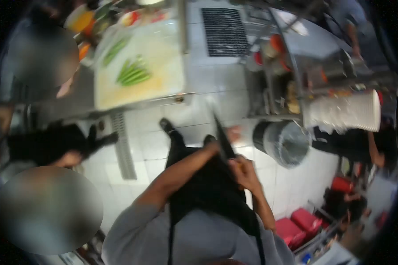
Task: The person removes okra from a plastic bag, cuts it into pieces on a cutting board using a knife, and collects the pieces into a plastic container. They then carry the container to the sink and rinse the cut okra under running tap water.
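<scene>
My right hand (244,173) is closed around the handle of a large knife (223,140), held in front of my black apron. The dark blade points up and away from me, with its tip blurred. My left hand (232,133) is on the far side of the blade, its forearm reaching across my body. Motion smears the left fingers, and I cannot tell whether they touch the blade. Beyond my hands, cut green vegetable stalks (134,73) lie on a white cutting board (163,86), with a few longer green pieces (115,51) beside them.
A lined bin (288,145) stands on the tiled floor to the right, near stacked white containers (345,111). Metal shelving (292,57) rises behind. Red seats (298,225) are at lower right. Other people stand close on the left and farther right. A dark mat (225,32) lies ahead.
</scene>
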`<state>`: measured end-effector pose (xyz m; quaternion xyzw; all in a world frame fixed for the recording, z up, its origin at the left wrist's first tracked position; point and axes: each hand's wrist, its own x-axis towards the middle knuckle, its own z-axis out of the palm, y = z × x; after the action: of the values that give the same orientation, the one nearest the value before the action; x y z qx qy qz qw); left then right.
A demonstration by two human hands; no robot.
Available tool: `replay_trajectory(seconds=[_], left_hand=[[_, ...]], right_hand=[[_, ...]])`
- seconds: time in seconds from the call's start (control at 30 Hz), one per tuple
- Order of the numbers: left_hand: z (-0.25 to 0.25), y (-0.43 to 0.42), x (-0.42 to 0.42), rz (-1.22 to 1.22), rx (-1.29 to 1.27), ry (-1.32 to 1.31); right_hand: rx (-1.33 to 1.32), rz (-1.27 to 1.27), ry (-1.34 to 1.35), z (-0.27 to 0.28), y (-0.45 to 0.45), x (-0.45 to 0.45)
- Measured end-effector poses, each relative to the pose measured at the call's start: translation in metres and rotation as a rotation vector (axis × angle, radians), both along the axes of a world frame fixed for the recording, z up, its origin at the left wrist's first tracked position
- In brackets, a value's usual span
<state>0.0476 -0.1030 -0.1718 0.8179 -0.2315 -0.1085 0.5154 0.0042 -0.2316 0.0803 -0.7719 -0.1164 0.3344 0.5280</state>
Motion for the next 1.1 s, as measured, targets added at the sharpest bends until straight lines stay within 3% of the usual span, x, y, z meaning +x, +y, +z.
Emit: replay_trajectory(seconds=[0.03, 0.07, 0.1, 0.13, 0.2, 0.27, 0.3, 0.4, 0.43, 0.5, 0.53, 0.67, 0.73, 1.1], left_hand=[[0.113, -0.021, 0.008, 0.169, -0.533, 0.417], [0.102, -0.051, 0.021, -0.021, -0.579, 0.412], [0.02, -0.099, 0.023, 0.057, -0.37, -0.094], [0.059, -0.087, 0.011, 0.083, -0.252, -0.037], [0.168, -0.01, 0.008, -0.156, -0.078, 0.376], [0.133, 0.028, -0.018, -0.04, 0.145, 0.117], [0.149, 0.059, -0.029, 0.202, 0.233, 0.151], [0.172, 0.183, -0.04, 0.74, 0.396, -0.252], [0.194, 0.226, -0.031, 0.86, 0.474, -0.387], [0.216, 0.301, -0.021, 1.006, 0.762, -0.421], [0.219, 0.326, -0.016, 1.081, 0.889, -0.495], [0.19, 0.379, -0.001, 1.043, 0.957, -0.304], [0.185, 0.381, 0.003, 0.972, 0.746, -0.269], [0.185, 0.369, -0.015, 1.074, 0.536, -0.211]], right_hand=[[-0.032, -0.059, -0.001, 0.004, -0.009, -0.001], [-0.068, -0.115, -0.005, 0.009, -0.018, -0.001], [-0.075, -0.178, 0.004, 0.012, -0.022, 0.0], [-0.091, -0.251, 0.006, 0.013, -0.028, 0.002], [-0.139, -0.242, -0.042, 0.005, -0.035, 0.008], [-0.093, -0.256, -0.003, 0.009, -0.027, 0.016], [-0.106, -0.24, -0.058, 0.0, -0.026, 0.02], [-0.128, -0.195, -0.11, -0.005, -0.008, 0.034], [-0.206, -0.133, -0.145, 0.004, 0.009, 0.039], [-0.327, -0.016, -0.208, 0.014, 0.039, 0.051], [-0.28, -0.013, -0.258, 0.011, 0.056, 0.054], [-0.234, 0.128, -0.486, 0.007, 0.128, 0.073], [-0.356, 0.174, -0.517, 0.005, 0.164, 0.08], [-0.558, 0.277, -0.793, -0.026, 0.246, 0.073]])
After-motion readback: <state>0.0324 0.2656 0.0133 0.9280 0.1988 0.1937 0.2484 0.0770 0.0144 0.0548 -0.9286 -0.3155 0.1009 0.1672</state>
